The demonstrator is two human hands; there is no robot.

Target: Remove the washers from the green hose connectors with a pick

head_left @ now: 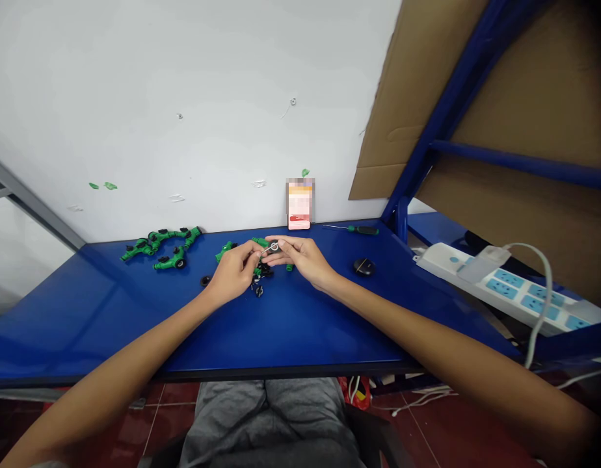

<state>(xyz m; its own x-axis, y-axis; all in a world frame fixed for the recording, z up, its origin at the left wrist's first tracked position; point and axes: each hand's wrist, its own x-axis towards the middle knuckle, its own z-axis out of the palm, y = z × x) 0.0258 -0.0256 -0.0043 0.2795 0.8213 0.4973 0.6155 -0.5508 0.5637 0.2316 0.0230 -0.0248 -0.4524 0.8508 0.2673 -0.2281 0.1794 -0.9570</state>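
Over the middle of the blue table, my two hands meet at fingertip height. My left hand (236, 270) is closed, its thumb and forefinger pinching a thin metal rod (266, 250). A small round dark part with a pale ring (274, 247) sits between the fingers and thumb of my right hand (303, 259). The rod's tip reaches that part; whether it goes inside I cannot tell. Beneath and behind the hands lie green fittings (226, 250) and small black pieces (259, 292), partly hidden by my fingers. A black ring (205, 281) rests beside my left wrist.
Several green pipe-like fittings with black parts (170, 260) lie at the left. A phone (299, 214) leans on the white wall. To the right are a green-handled screwdriver (363, 230), a black rounded object (363, 266) and a white power strip (505, 286) with a cable.
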